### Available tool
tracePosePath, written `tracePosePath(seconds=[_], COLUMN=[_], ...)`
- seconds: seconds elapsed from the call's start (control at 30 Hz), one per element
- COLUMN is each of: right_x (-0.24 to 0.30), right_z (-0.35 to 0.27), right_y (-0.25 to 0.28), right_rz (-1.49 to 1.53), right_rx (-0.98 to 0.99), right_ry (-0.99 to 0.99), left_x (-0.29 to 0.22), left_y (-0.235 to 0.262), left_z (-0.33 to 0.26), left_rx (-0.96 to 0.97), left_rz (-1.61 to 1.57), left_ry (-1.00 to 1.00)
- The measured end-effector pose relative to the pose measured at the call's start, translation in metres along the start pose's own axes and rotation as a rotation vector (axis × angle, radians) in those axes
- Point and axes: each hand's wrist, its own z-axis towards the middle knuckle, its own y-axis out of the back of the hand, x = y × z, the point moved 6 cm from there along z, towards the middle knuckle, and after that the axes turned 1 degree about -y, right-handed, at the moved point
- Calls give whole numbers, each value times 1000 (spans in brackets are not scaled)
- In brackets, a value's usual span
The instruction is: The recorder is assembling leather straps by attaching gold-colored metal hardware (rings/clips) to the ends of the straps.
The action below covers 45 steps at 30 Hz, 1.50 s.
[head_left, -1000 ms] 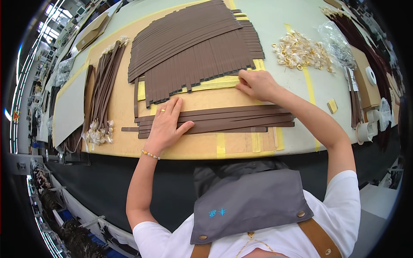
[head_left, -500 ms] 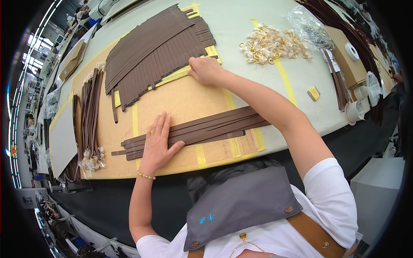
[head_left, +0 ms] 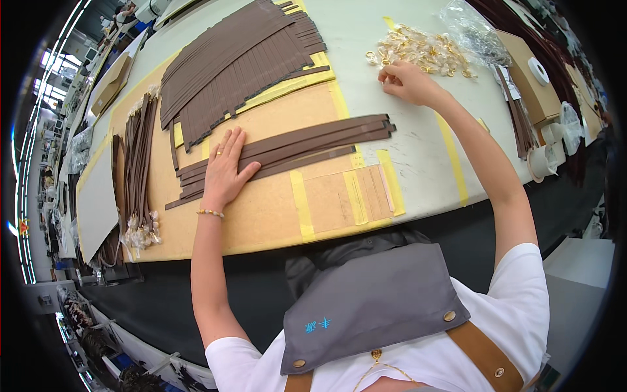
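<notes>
My left hand (head_left: 225, 168) lies flat, fingers stretched out, on a small bundle of brown strap strips (head_left: 307, 138) stretched across the board. Its palm presses on the bundle's left part. My right hand (head_left: 411, 83) is at the near edge of a pile of gold metal clasps in clear wrapping (head_left: 428, 49). Its fingers are curled in with the tips close together; whatever they may hold is hidden. Beyond my left hand lies a wide stack of brown strips (head_left: 228, 62) with dark ends. A single strip (head_left: 307, 73) lies along that stack's near right edge.
Finished-looking straps with wrapped clasps (head_left: 138, 163) lie at the left beside a grey-white sheet (head_left: 98, 206). Yellow tape (head_left: 302, 209) marks the tan board (head_left: 261, 225). At the right are a cardboard box (head_left: 526, 78), tape rolls (head_left: 545, 160) and a clear plastic bag (head_left: 470, 29).
My left hand and the strip bundle have shifted away from me. My right hand has moved right, from the stack's edge to the clasp pile. A strip now lies apart along the stack's near edge.
</notes>
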Motion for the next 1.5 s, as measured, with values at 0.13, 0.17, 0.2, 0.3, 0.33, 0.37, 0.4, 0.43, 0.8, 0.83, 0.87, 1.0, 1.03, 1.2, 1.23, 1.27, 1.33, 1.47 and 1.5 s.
tracePosePath(seconds=[0.13, 0.17, 0.2, 0.3, 0.33, 0.37, 0.4, 0.43, 0.8, 0.83, 0.87, 1.0, 1.03, 1.2, 1.23, 1.27, 1.33, 1.47, 1.5], right_x=[-2, -1, -1, 13, 11, 9, 10, 8, 18, 18, 18, 24, 31, 85, 89, 90, 92, 93, 92], right_z=[-25, -30, -36, -66, -78, -86, -91, -93, -126, -127, -128, -122, -117, -79, -72, -67, -61, -51, -50], right_y=[2, 2, 3, 3, 4, 5, 5, 9, 11, 10, 8, -8, -6, -13, -11, -14, -16, -29, -35], right_rz=[117, 82, 83, 116, 256, 397, 395, 426, 153, 152, 189, 753, 752, 1554, 1689, 1728, 1733, 1780, 1791], right_rx=[16, -2, -1, 86, 87, 91, 95, 10, 31, 30, 21, 15, 14, 216, 207, 211, 224, 231, 203], right_ry=[77, 88, 85, 192, 166, 144, 142, 116, 64, 65, 46, -40, -36, 31, 76, 75, 88, 86, 57], left_x=[15, 13, 5, -42, -70, -95, -115, -135, -154, -156, -158, -161, -162, -167, -167, -167, -167, -164, -162], left_y=[0, -2, 2, 20, 30, 36, 35, 33, 4, 2, 2, 12, 19, 48, 49, 48, 44, 36, 32], left_z=[15, 12, 14, 23, 28, 32, 35, 40, 61, 59, 57, 57, 60, 80, 84, 86, 91, 96, 96], left_rx=[8, 11, -12, -148, -148, -148, -148, -129, 10, 61, 110, 247, 212, -98, -113, -136, -155, -82, -81], left_rz=[-47, -46, -70, -124, -198, -271, -275, -309, -552, -575, -598, -754, -850, -1237, -1231, -1249, -1292, -1337, -1341], left_ry=[27, 29, 17, -77, -131, -178, -177, -225, -99, -105, -111, -21, -10, -101, -104, -119, -123, -36, -28])
